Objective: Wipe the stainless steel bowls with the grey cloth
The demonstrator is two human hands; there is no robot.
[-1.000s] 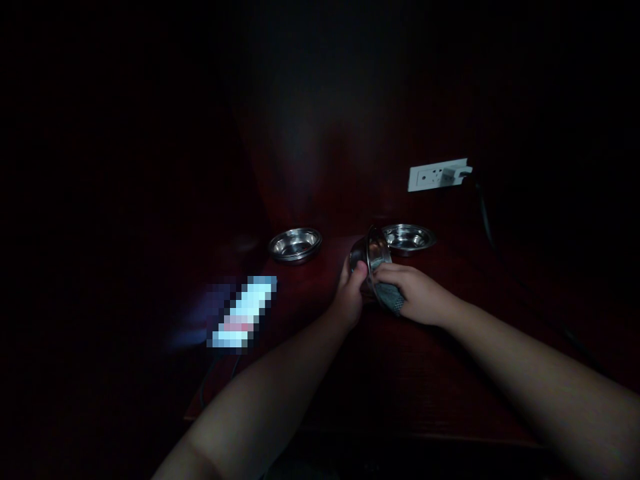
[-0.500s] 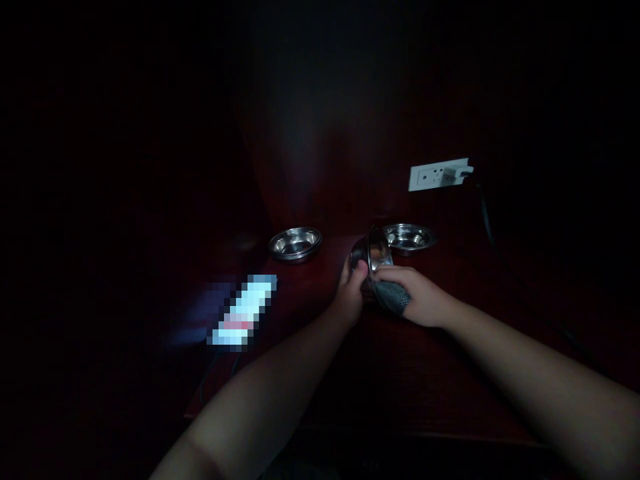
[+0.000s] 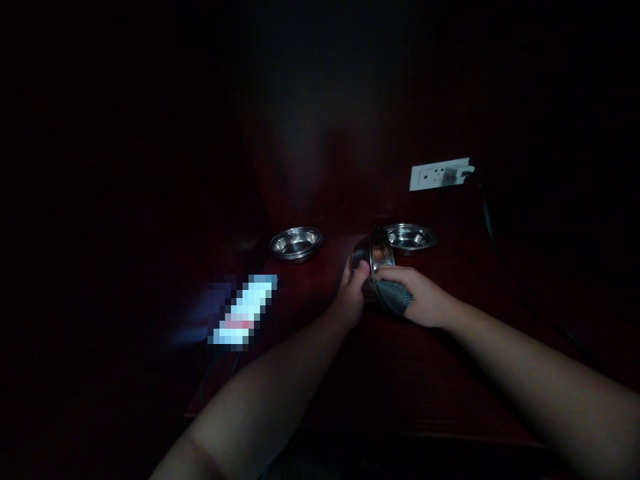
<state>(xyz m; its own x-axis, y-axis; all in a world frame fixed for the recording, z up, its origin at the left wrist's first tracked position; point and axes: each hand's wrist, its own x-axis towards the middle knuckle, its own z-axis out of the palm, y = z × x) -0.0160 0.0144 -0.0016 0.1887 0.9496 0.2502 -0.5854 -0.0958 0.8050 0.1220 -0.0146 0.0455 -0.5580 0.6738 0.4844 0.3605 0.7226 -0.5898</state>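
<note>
A shiny metal bowl [image 3: 363,252] is tipped on its side above the table, its mouth facing right. My left hand [image 3: 351,292] grips it from the left, thumb on the outer wall near the rim. In my right hand [image 3: 423,298] is a dark grey-green cloth [image 3: 394,295], bunched against the inside of the bowl; some of those fingers are hidden by the cloth and the rim. Stacked metal bowls [image 3: 296,245] sit upright at the back left. Another metal bowl [image 3: 410,237] stands behind my right hand, partly covered by the tilted one.
A bright, pixelated screen [image 3: 245,312] lies to the left, with thin cables below it. On the back wall is a white socket panel [image 3: 439,175] with a plug and a dark cable [image 3: 486,215] hanging down. The dark red table [image 3: 400,400] ends near my body.
The tilted bowl has shifted very slightly to the right, with my left hand still on it. The cloth and my right hand stay almost in place.
</note>
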